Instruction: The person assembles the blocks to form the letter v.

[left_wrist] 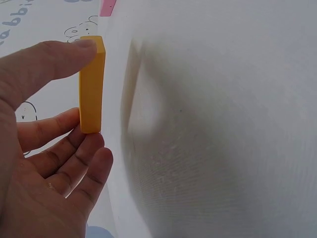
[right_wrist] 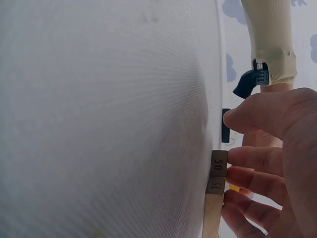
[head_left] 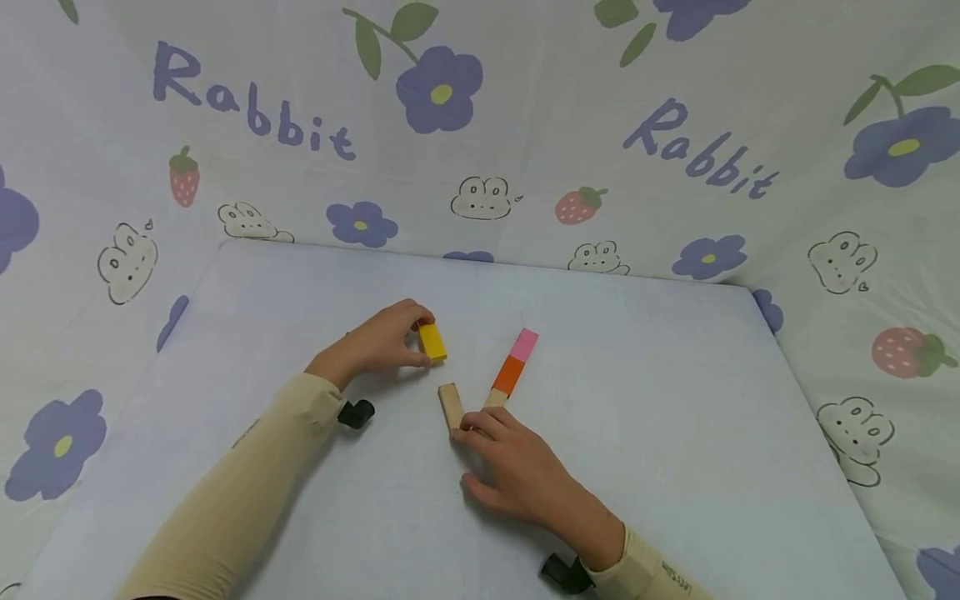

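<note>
My left hand [head_left: 381,337] pinches a yellow block [head_left: 432,342] between thumb and fingertips. In the left wrist view the yellow block [left_wrist: 91,91] stands lengthwise from the thumb down to the fingers. My right hand [head_left: 525,471] touches the near ends of two plain wooden blocks with its fingertips, thumb held apart. One wooden block [head_left: 450,403] angles left; the other, partly hidden by the fingers, leads into an orange block [head_left: 508,376] and a pink block [head_left: 525,343] in line. The right wrist view shows printed block ends [right_wrist: 218,163] against the fingers [right_wrist: 255,161].
A white tabletop [head_left: 675,433] lies under the hands. Behind it hangs a cloth [head_left: 525,150] printed with flowers, rabbits and strawberries. Each wrist carries a small black camera [head_left: 356,414]. A small black piece [right_wrist: 226,134] shows past the thumb in the right wrist view.
</note>
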### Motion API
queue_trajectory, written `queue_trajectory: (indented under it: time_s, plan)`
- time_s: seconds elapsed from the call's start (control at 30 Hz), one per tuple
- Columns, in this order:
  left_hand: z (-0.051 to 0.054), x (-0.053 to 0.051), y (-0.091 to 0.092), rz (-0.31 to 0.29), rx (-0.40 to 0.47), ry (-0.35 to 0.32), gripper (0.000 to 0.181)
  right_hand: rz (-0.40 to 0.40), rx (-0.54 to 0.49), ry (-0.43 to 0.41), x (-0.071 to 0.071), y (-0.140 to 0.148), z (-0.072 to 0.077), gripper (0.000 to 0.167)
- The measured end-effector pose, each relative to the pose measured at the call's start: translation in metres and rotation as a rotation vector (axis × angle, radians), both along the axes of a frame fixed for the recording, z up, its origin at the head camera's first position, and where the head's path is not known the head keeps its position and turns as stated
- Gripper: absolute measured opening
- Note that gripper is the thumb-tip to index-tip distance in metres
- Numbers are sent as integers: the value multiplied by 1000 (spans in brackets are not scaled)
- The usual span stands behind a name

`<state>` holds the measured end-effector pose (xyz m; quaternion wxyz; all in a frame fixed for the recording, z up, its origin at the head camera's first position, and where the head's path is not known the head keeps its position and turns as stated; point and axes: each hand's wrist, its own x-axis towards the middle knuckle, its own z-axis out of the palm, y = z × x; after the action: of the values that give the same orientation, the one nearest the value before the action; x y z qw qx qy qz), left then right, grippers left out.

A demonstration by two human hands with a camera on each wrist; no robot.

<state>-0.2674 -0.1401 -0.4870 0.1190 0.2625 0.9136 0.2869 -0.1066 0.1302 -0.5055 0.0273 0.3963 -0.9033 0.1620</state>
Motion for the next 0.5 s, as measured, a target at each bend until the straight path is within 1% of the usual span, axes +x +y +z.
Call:
queue_trajectory:
  time_s: [0.17,0.3,0.4,0.5]
  plan:
    - [1,2,1,-1,1,1,67,5,-2,9,0,0,0,48]
    - [-1,2,1,-4,5,9,67,6,4,13,0,0,1,48]
    - [-2,2,2,-6,5,6,67,4,12,10,0,0,2,48]
    - [-1,4,4,-4,7,-2,66,1,14,7,0,0,3,48]
